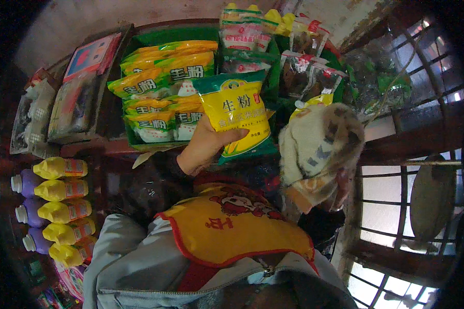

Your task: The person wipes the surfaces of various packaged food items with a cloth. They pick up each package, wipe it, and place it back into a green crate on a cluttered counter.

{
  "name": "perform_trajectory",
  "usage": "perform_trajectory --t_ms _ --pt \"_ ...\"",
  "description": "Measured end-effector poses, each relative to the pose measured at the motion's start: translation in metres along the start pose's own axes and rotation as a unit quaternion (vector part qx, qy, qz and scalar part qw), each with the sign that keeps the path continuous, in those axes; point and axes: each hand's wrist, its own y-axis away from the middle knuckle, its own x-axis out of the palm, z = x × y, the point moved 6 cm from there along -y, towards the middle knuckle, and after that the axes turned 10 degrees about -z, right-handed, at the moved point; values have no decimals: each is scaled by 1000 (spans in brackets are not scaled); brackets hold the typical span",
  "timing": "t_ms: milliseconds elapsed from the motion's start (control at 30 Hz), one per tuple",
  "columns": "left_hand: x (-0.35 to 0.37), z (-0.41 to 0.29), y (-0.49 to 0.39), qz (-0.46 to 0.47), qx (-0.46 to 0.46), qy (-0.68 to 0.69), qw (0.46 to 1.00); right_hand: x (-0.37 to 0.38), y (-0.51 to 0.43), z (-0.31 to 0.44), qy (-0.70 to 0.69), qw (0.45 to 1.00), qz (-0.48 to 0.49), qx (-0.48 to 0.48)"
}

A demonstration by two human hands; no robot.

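My left hand (pixel 208 143) grips a yellow and green plastic bag of starch (pixel 236 104) by its left side, thumb across the front. It is held in front of an open green carton (pixel 170 33) of similar orange and green starch bags (pixel 150 125). At the right, my right hand (pixel 341 189) is mostly hidden by a bunched, patterned cream and brown cloth (pixel 313 143) that it holds. Just beyond the cloth a yellow packet (pixel 319 99) partly shows; whether the hand touches it cannot be told.
Pink-printed bags (pixel 241 34) and clear packs of dark dried food (pixel 295 71) stand beside the carton. Left are an open box (pixel 77 104) and a white plastic basket (pixel 33 116). Yellow bottles (pixel 63 189) and purple bottles (pixel 33 208) line a lower shelf. Barred windows (pixel 382 208) are at right.
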Motion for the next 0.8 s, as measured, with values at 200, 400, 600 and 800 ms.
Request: perform_trajectory --t_ms 200,400,600,800 --pt "19 31 7 94 194 -209 954 96 5 2 452 840 140 -266" --pt "11 48 16 142 42 -127 981 66 4 -38 405 897 62 -167" --pt "18 30 22 161 9 -92 983 -10 5 -68 270 962 -41 23" --pt "28 40 30 223 -247 92 938 -55 22 -126 -196 967 -45 158"
